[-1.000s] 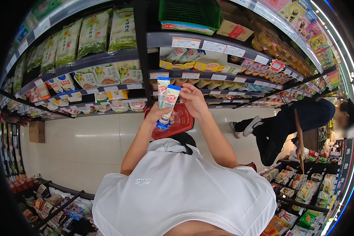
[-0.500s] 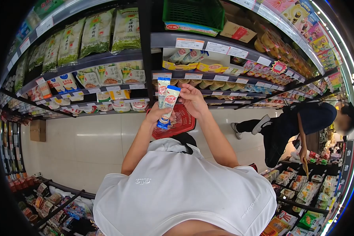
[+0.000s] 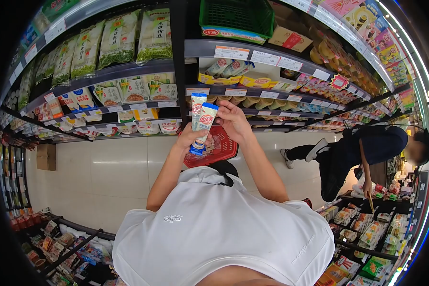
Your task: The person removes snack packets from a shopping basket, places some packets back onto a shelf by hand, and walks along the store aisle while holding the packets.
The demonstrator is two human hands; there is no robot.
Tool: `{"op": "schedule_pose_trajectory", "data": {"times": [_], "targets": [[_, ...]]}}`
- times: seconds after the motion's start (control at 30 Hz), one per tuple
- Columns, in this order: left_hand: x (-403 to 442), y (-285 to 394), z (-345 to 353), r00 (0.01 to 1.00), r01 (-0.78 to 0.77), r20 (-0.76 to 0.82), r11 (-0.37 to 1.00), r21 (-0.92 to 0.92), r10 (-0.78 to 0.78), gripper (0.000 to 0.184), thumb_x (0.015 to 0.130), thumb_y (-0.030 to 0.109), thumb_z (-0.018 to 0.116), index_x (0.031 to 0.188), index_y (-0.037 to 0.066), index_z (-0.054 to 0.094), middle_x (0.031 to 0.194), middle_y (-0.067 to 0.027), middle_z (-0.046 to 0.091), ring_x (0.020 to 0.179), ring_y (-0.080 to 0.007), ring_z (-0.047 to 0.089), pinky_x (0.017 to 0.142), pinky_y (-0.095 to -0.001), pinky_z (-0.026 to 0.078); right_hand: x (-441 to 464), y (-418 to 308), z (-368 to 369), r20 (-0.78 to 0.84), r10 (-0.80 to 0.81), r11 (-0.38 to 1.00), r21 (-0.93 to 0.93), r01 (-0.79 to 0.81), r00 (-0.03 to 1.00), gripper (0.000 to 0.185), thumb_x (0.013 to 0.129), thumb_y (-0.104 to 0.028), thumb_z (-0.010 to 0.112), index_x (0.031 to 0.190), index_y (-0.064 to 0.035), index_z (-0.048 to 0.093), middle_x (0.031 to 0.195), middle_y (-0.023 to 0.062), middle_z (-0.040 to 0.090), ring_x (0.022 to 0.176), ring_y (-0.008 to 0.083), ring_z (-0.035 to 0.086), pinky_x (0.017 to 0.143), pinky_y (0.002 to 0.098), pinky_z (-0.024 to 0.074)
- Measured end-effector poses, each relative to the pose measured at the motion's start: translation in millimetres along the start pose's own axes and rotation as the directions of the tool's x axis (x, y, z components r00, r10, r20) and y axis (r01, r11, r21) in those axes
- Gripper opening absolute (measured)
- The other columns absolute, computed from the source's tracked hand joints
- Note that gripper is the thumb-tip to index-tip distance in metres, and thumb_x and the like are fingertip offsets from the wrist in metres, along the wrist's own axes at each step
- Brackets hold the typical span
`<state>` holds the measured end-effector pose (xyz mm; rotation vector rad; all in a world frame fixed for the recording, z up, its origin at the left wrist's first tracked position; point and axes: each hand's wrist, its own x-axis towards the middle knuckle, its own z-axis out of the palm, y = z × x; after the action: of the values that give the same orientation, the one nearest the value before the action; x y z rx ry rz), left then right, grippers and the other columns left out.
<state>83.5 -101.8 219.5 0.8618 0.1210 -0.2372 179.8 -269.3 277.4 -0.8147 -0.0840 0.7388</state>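
Observation:
Two white stick sachets with blue ends and red lettering, a rear sachet (image 3: 197, 101) and a front sachet (image 3: 206, 120), overlap in a fan before my chest. My left hand (image 3: 189, 137) is closed round their lower halves. At the upper right edge of the front sachet, the bent fingers of my right hand (image 3: 234, 120) pinch its side near the blue end. Under my hands is a red shopping basket (image 3: 231, 151); clear packaging shows inside, its contents hard to make out.
Ahead, shelves hold noodle bags (image 3: 117, 40), a green crate (image 3: 236, 21) and similar sachets in a yellow display box (image 3: 224, 71). To the right, a person in dark clothes (image 3: 374, 145) leans over a low rack (image 3: 362, 226). A cardboard box (image 3: 46, 157) stands left on the tiled floor.
My hands and both sachets stay almost in place. The view has shifted very slightly. At the right, the other person's arm has moved a little over the rack.

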Motion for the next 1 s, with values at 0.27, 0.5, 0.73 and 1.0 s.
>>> {"op": "schedule_pose_trajectory", "data": {"times": [0.27, 0.5, 0.73, 1.0], "targets": [[-1.9, 3.1, 3.8, 1.000, 0.022, 0.007, 1.000, -0.005, -0.022, 0.027, 0.075, 0.010, 0.072, 0.096, -0.001, 0.058, 0.076, -0.0131, 0.065, 0.059, -0.0203, 0.063, 0.056, -0.0324, 0.053, 2.6, 0.4, -6.2, 0.035, 0.020, 1.000, -0.002, -0.020, 0.999, 0.036, 0.078, 0.003, 0.065, 0.110, -0.0049, 0.050, 0.086, 0.0032, 0.065, 0.080, 0.0136, 0.063, 0.069, 0.0265, 0.0475], [-0.2, 0.7, 2.5, 0.999, 0.014, 0.032, 1.000, 0.001, -0.014, 0.026, 0.075, 0.008, 0.072, 0.094, 0.000, 0.057, 0.075, -0.0125, 0.065, 0.058, -0.0196, 0.062, 0.055, -0.0315, 0.052, 2.2, 0.9, -7.9, 0.037, 0.017, 1.000, -0.010, -0.016, 0.999, 0.036, 0.078, 0.004, 0.065, 0.109, -0.0052, 0.051, 0.085, 0.0027, 0.065, 0.080, 0.0131, 0.063, 0.070, 0.0265, 0.0473], [-2.6, 4.4, 9.5, 0.999, 0.029, 0.033, 1.000, 0.009, -0.029, 0.025, 0.074, 0.008, 0.073, 0.093, 0.001, 0.057, 0.073, -0.0114, 0.064, 0.058, -0.0184, 0.062, 0.053, -0.0303, 0.051, 1.2, -0.2, -8.1, 0.041, 0.011, 0.999, -0.049, -0.009, 0.999, 0.035, 0.076, 0.005, 0.066, 0.107, -0.0050, 0.052, 0.082, 0.0024, 0.065, 0.078, 0.0125, 0.063, 0.070, 0.0263, 0.0472], [-0.1, 0.3, 8.6, 0.998, 0.042, 0.038, 0.999, 0.023, -0.042, 0.022, 0.075, 0.007, 0.073, 0.090, 0.001, 0.057, 0.071, -0.0102, 0.063, 0.056, -0.0180, 0.061, 0.052, -0.0295, 0.050, -0.9, -4.9, -2.8, 0.034, 0.010, 0.995, -0.102, -0.007, 0.999, 0.034, 0.076, 0.004, 0.066, 0.106, -0.0044, 0.053, 0.081, 0.0026, 0.065, 0.078, 0.0125, 0.062, 0.070, 0.0261, 0.0466]]}}
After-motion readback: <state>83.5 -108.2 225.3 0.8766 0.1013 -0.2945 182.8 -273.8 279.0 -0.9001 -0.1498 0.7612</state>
